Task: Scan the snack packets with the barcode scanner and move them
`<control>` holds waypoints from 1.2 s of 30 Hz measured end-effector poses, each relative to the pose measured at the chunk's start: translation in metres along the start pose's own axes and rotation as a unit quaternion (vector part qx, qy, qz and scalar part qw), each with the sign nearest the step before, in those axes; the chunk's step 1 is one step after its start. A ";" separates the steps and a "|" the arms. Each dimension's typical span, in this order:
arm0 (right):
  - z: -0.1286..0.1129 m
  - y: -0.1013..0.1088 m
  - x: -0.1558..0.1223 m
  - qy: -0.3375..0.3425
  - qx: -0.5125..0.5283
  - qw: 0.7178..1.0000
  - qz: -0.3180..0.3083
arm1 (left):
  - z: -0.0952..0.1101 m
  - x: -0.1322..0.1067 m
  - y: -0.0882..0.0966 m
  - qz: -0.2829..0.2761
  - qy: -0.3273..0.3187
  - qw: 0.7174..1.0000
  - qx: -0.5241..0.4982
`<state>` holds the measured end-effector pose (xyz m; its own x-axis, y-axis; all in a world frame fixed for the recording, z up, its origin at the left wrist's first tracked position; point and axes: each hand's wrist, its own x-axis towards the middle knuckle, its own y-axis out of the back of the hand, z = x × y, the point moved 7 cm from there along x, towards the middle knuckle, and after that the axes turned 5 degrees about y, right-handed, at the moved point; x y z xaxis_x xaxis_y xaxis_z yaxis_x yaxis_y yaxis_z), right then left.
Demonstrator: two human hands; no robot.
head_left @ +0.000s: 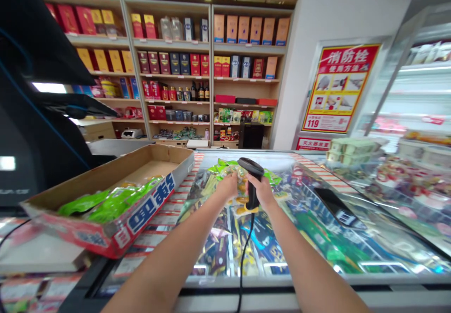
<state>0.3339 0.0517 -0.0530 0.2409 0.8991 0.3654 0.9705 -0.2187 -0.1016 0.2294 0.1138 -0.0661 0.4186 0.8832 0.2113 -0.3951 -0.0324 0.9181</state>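
My right hand [262, 189] is wrapped around the handle of a black barcode scanner [251, 165], whose cable runs down toward me over the glass. Just left of it, my left hand [228, 186] has its fingers closed at the edge of a green snack packet [221, 168]; the fingertips are partly hidden. More green packets lie about both hands on the glass top of a chest freezer [211, 275]. Beneath the glass, colourful wrapped goods show through.
To the left stands an open cardboard box [151, 155] holding several green packets [116, 200]. Dark screen equipment [42, 82] rises behind it. A phone [334, 205] rests on the glass at right, near stacked egg cartons [352, 148]. Shelves [169, 75] of boxed goods line the back wall.
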 end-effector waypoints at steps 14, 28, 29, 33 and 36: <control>-0.004 -0.032 -0.014 0.012 -0.054 0.994 -0.094 | -0.107 -0.027 0.026 0.031 0.191 0.946 -0.261; 0.009 -0.053 -0.031 -0.094 0.030 0.978 -0.185 | -0.110 -0.031 0.016 0.007 0.127 0.589 -0.798; 0.009 -0.055 -0.033 -0.090 0.022 0.977 -0.193 | -0.108 -0.031 0.017 0.012 0.112 0.602 -0.790; 0.004 -0.054 -0.032 -0.062 0.009 0.983 -0.175 | -0.096 -0.036 0.023 0.001 0.065 0.651 -0.757; -0.001 -0.049 -0.030 -0.060 0.016 0.987 -0.150 | -0.091 -0.040 0.026 0.014 0.052 0.661 -0.749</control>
<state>0.2791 0.0354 -0.0583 -0.0615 0.9607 0.2708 0.9966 0.0738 -0.0353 0.1284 0.1205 -0.0812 0.3661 0.9220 0.1261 -0.8000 0.3810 -0.4635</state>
